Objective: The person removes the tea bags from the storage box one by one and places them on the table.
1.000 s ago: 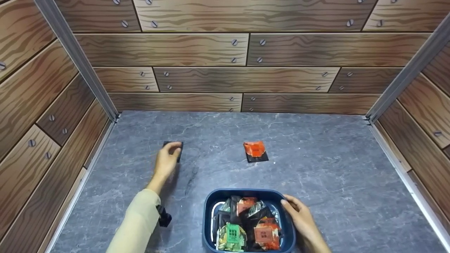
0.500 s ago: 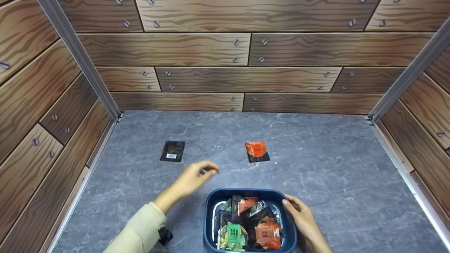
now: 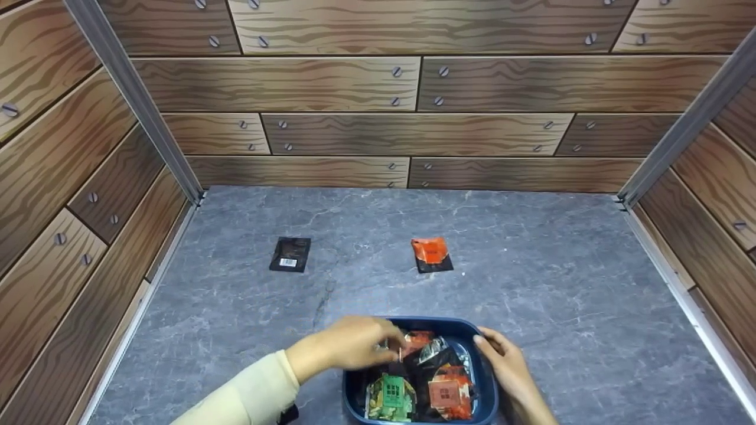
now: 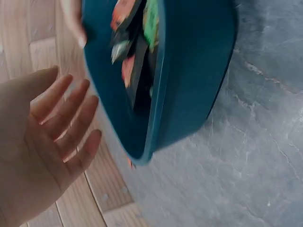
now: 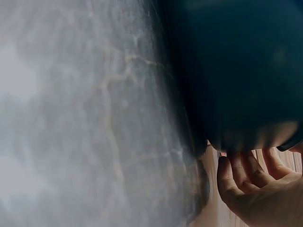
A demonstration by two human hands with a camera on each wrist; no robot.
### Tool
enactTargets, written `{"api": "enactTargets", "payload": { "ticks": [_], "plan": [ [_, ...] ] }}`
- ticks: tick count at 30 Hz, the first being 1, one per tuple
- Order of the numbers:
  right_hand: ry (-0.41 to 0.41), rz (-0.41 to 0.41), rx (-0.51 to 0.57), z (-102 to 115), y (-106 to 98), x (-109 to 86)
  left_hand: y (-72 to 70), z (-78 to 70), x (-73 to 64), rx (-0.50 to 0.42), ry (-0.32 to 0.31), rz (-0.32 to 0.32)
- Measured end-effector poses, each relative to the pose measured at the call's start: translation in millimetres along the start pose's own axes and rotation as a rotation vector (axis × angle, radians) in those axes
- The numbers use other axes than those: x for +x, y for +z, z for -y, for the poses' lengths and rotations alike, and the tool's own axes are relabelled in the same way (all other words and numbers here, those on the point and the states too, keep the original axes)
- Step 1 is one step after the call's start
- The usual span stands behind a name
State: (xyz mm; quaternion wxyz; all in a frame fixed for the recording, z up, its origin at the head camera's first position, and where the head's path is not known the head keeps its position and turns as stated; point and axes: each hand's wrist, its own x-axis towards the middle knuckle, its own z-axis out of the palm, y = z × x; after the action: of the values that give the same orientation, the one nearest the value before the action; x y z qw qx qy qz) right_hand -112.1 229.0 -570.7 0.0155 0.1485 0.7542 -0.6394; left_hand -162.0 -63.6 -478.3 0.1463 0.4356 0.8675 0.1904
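So far, two packets are out on the gray table (image 3: 531, 295): a black packet (image 3: 290, 254) on the left & an orange packet (image 3: 430, 254) w/ a dark one under it. Lots more packets sit in the blue tub (image 3: 481, 378). The left hand (image 3: 354, 345) is over the tub, fingers loose, holding nothing. The right hand (image 3: 508, 372) holds the tub's rim. Most of the sorting looks left to do.
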Motion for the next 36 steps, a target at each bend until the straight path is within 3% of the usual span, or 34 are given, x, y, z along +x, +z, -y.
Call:
{"api": "enactTargets", "payload": {
  "ticks": [5,11,15,19,26,34,36],
  "plan": [
    [0.008,-0.008,0.002,0,1,-0.4,12.9,-13.2,0.3,0.273,0.046,0.049],
    [0.000,-0.008,0.005,0,1,0.3,27.5,-24.4,-0.4,0.507,-0.050,0.138],
    [-0.012,-0.008,0.006,-1,1,0.7,35.1,-27.3,-1.7,0.631,-0.102,0.137],
    [-0.015,-0.002,-0.010,-1,0,0.6,41.0,-27.0,-1.5,0.627,-0.140,0.132],
    [-0.007,0.000,-0.029,-1,0,1.1,43.4,-24.9,1.8,0.535,-0.188,0.143],
    [0.042,0.005,0.002,-2,0,1.2,36.2,-18.2,7.0,0.366,-0.181,0.194],
    [0.049,0.010,0.006,-2,0,1.4,35.7,-16.3,7.6,0.319,-0.174,0.178]
  ]
}}
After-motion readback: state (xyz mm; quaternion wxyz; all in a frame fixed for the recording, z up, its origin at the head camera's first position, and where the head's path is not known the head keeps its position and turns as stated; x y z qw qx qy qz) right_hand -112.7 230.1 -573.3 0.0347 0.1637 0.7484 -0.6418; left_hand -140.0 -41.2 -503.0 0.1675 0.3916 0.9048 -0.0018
